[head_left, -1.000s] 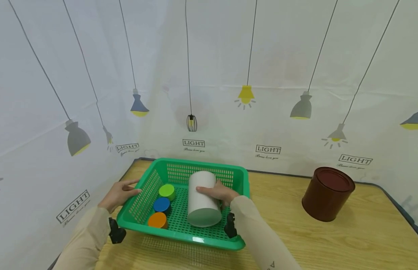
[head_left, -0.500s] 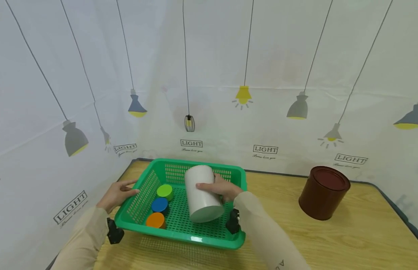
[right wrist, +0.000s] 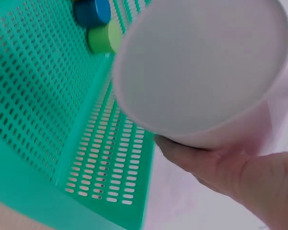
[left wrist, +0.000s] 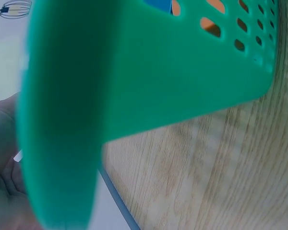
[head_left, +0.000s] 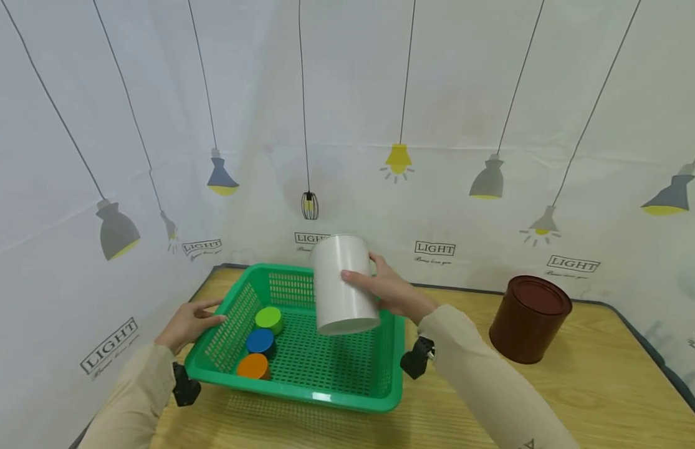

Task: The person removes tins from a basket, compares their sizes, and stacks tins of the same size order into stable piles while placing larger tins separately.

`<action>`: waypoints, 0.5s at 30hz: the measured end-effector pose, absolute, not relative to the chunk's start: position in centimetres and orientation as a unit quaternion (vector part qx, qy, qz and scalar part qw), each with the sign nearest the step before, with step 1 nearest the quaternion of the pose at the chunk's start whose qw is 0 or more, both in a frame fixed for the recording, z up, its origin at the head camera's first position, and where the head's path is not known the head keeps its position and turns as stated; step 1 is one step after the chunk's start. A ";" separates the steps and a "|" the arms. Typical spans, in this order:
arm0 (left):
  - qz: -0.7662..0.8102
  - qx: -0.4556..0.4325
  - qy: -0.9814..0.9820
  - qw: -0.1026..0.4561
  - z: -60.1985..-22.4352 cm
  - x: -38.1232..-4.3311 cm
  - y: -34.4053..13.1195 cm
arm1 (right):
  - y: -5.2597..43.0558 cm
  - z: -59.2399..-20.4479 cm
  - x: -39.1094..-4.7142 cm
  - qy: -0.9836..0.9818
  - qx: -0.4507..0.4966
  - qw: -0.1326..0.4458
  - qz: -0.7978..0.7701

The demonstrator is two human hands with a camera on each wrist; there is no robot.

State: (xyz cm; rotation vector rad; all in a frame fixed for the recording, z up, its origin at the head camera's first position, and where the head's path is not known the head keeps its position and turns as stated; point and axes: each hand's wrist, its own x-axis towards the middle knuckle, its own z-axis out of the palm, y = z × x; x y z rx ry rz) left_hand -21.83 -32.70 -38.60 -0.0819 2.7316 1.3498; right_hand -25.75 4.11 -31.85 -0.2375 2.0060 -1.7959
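A large white cylinder [head_left: 338, 290] hangs tilted over the green basket [head_left: 285, 388], its flat end facing me in the head view. My right hand [head_left: 394, 288] grips it from the right, thumb on the near side. In the right wrist view, the pale round end [right wrist: 201, 72] fills much of the picture, with the hand curled beneath it. My left hand [head_left: 186, 324] rests at the basket's left rim, thumb and forefinger extended toward it. Along the left inside of the basket stand short cylinders: lime green [head_left: 269, 319], blue [head_left: 260, 342] and orange [head_left: 254, 366].
A dark reddish-brown lidded can [head_left: 529, 319] stands on the wood-grain table [head_left: 454, 399], right of the basket. White sheeting [head_left: 358, 112] printed with lamps rises behind and to the left of the table.
My right hand has lifted the white cylinder up from inside the basket and slightly to the right. The left hand stays at the basket rim; the small cylinders keep their places.
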 end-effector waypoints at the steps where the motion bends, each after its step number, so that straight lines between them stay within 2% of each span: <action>1: 0.446 -0.029 0.893 0.048 -38.6 -21.8 -32.7 | 4.4 -31.7 -25.4 0.720 -0.086 0.212 -0.655; 10: 0.444 -0.037 0.894 0.046 -38.6 -21.6 -32.5 | 10.1 -32.0 -21.7 0.690 -0.090 0.158 -0.701; 15: 0.441 -0.031 0.896 0.048 -38.4 -21.6 -32.6 | 14.0 -32.3 -19.8 0.686 -0.078 0.146 -0.708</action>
